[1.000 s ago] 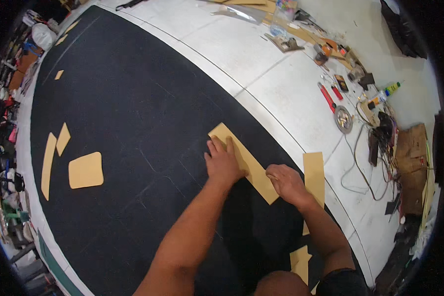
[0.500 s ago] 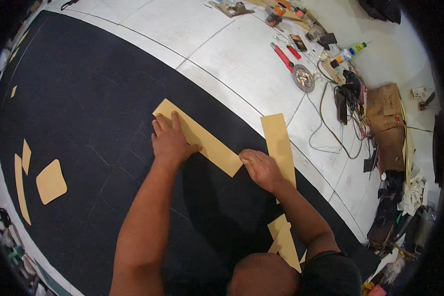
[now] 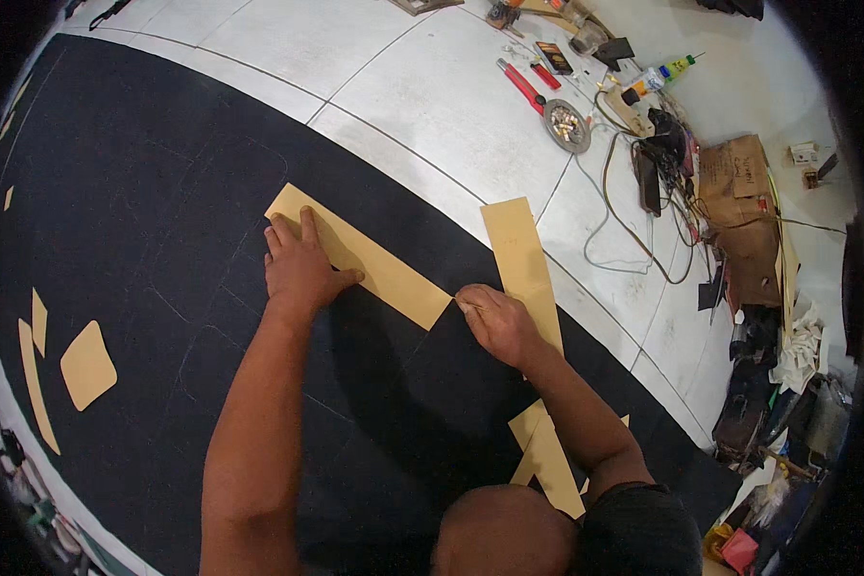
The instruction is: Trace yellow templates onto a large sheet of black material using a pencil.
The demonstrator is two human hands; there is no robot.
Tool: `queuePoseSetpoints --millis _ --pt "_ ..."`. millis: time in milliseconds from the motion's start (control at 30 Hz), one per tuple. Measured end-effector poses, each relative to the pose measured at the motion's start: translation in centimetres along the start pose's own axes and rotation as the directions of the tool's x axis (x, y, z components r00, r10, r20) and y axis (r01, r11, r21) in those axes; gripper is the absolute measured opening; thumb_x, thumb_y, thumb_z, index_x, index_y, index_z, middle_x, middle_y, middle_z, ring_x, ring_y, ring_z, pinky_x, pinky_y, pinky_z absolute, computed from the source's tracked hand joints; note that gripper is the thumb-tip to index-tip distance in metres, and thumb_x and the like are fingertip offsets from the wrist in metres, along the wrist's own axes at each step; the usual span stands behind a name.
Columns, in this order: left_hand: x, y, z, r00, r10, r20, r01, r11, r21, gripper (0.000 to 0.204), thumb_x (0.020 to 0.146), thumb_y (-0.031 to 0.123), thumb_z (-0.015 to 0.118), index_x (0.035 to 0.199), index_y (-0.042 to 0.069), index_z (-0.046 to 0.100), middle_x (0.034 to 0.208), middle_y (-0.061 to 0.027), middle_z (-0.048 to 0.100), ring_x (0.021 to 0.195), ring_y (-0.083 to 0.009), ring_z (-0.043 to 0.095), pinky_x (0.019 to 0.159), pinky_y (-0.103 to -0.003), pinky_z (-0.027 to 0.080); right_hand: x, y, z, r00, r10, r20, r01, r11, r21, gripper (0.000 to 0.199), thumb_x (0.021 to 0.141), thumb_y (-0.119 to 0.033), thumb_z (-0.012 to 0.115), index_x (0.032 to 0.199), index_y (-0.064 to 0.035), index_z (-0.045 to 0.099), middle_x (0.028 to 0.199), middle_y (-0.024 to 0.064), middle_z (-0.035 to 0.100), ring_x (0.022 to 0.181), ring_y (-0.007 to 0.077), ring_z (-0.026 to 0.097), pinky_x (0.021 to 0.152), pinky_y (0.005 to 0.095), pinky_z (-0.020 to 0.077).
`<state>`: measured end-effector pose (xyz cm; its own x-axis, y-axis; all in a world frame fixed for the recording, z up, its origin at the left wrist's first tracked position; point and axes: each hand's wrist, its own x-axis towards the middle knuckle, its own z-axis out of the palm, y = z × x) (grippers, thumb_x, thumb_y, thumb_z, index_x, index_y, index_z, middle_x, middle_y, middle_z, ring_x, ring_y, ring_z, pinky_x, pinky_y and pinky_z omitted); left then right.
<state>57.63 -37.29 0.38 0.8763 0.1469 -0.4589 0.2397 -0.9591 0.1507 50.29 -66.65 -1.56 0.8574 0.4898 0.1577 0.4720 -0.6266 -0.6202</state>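
A long tan card strip (image 3: 367,257) lies slanting across the large black sheet (image 3: 178,259). My left hand (image 3: 300,261) rests on its lower edge near the far left end, fingers spread and pressing on the card. At the strip's right-hand corner, my right hand (image 3: 492,319) is closed in a pinch. What it holds is too small to name. Faint pale lines run over the black sheet around the strip. A second tan strip (image 3: 521,250) lies behind my right hand and overlaps the sheet's edge.
More tan pieces, among them a rounded one (image 3: 88,367), lie at left; others (image 3: 547,456) lie near my right forearm. White floor tiles (image 3: 403,106) border the sheet. A round ashtray (image 3: 567,126), a red-handled tool (image 3: 521,86), cables (image 3: 610,216) and a cardboard box (image 3: 739,211) stand beyond.
The whole view has shifted, so most things appear further left. My left hand stays on the strip; my right hand remains pinched by its corner, slightly further from the edge.
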Motion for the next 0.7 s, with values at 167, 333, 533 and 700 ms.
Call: queuePoseSetpoints --millis 167,333,533,700 --pt "0.4 -0.2 0.3 1.0 -0.003 0.029 0.003 1.0 -0.001 0.128 0.066 0.054 0.091 0.162 0.008 0.02 0.161 -0.0345 0.017 0.149 -0.0492 0.025 0.115 -0.054 0.039 -0.4 -0.1 0.2 0.995 0.084 -0.045 -0.08 0.993 0.092 0.012 0.098 -0.007 0.061 0.107 0.0014 0.06 0.104 0.0163 0.067 0.094 0.0331 0.069 0.08 0.0394 0.0572" --pt "0.5 -0.4 0.5 1.0 0.012 -0.02 -0.012 1.0 -0.001 0.132 0.062 0.054 0.093 0.161 0.006 0.02 0.159 -0.0385 0.017 0.149 -0.0531 0.022 0.114 -0.054 0.042 -1.3 -2.5 1.1 0.966 0.246 0.075 -0.257 0.939 0.231 0.013 0.099 -0.01 0.061 0.108 -0.0004 0.06 0.105 0.016 0.068 0.095 0.0333 0.069 0.082 0.0413 0.0562" --pt "0.4 0.1 0.2 1.0 0.0 0.004 0.0 1.0 0.013 0.13 0.064 0.054 0.093 0.161 0.007 0.021 0.16 -0.0372 0.017 0.149 -0.0526 0.023 0.114 -0.054 0.042 -1.5 -1.8 2.2 0.983 0.169 0.068 -0.178 0.973 0.149 0.013 0.099 -0.013 0.061 0.108 -0.0029 0.061 0.102 0.0141 0.069 0.096 0.0323 0.07 0.082 0.041 0.056" --pt "0.6 -0.4 0.6 1.0 0.012 -0.014 -0.012 1.0 0.004 0.131 0.063 0.055 0.093 0.161 0.007 0.02 0.16 -0.0371 0.017 0.149 -0.0527 0.023 0.113 -0.054 0.043 -1.0 -2.0 2.3 0.985 0.148 0.09 -0.158 0.981 0.109 0.013 0.099 -0.014 0.062 0.106 -0.0033 0.06 0.099 0.013 0.069 0.093 0.033 0.069 0.081 0.0414 0.0559"
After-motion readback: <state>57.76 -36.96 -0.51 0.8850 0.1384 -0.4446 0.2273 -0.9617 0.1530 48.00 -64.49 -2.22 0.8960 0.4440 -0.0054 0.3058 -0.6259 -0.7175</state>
